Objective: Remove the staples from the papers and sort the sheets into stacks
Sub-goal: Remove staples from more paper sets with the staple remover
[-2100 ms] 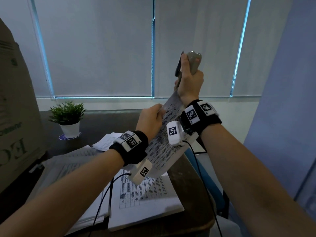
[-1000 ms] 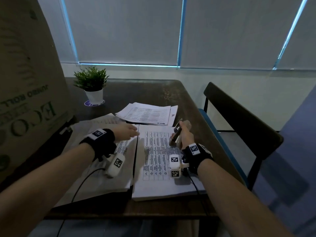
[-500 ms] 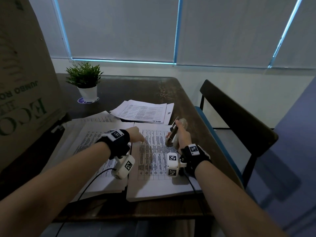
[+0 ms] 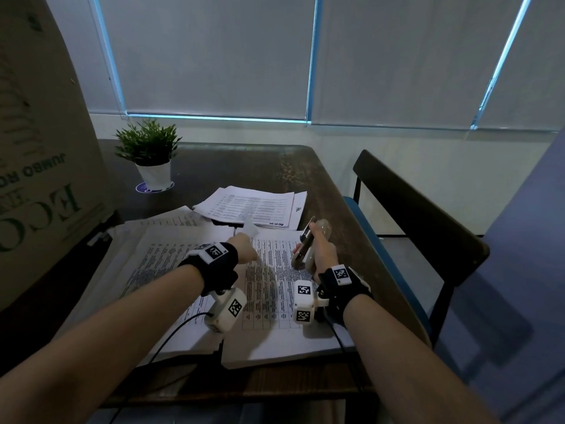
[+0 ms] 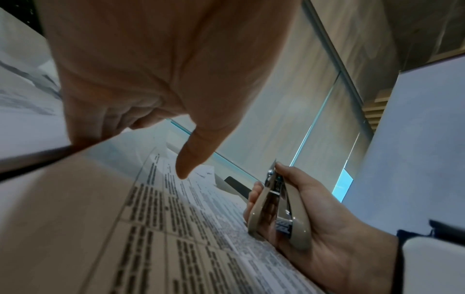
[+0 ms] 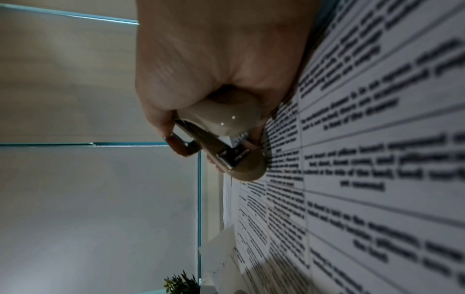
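Three stacks of printed sheets lie on the dark table [image 4: 244, 166]: a left stack [image 4: 159, 264], a right stack [image 4: 275, 304] and a far stack [image 4: 253, 206]. My left hand [image 4: 244, 249] is at the right stack's top left corner, where a paper corner [image 4: 251, 230] curls up. In the left wrist view its fingers [image 5: 100, 119] curl behind the top sheet's [image 5: 62, 208] edge and the thumb [image 5: 186, 165] points down over it. My right hand [image 4: 324, 255] grips a beige staple remover [image 4: 305, 243], resting on the right stack; the remover [image 5: 276, 208] [image 6: 221, 139] stands upright, tip up.
A large cardboard box [image 4: 36, 148] stands on the left. A small potted plant [image 4: 149, 154] sits at the table's back left. A dark chair [image 4: 412, 215] with a blue seat is just right of the table. Closed blinds fill the far wall.
Both hands came down from in front of the window to the table. My left hand then slid from the left stack to the right stack's top corner. The right hand stayed put.
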